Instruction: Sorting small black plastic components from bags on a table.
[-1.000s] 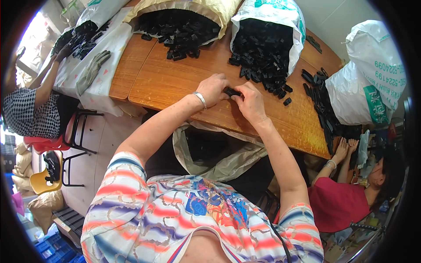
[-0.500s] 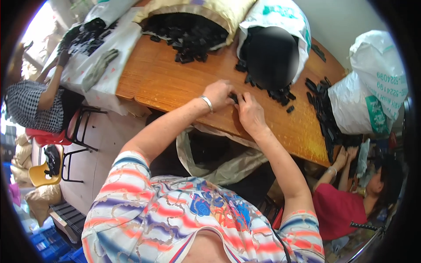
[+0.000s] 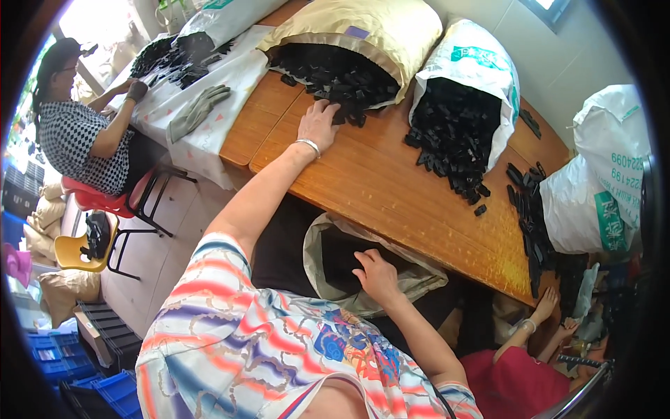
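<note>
My left hand (image 3: 319, 125), with a silver bangle on the wrist, reaches to the near edge of a heap of small black pieces (image 3: 345, 80). Its fingers are stretched out and touch the pieces, which spill from a tan sack (image 3: 408, 31) lying on its side. My right hand (image 3: 377, 276) hovers over an open pale sack (image 3: 312, 248) below the table edge. Thumb and fingers are apart there, and I see nothing between them. A dark interior hides what lies in that sack.
A white sack (image 3: 504, 59) spills more black pieces on the wooden table (image 3: 391, 167). Long black strips (image 3: 528, 223) lie beside a standing white sack (image 3: 569, 199). One co-worker (image 3: 94, 133) sits at left near a grey glove (image 3: 199, 112); another (image 3: 520, 377) sits at right.
My hands were together over the table around a small dark piece. Now the left has moved up to the heap and the right down over the open sack. The view has shifted too.
</note>
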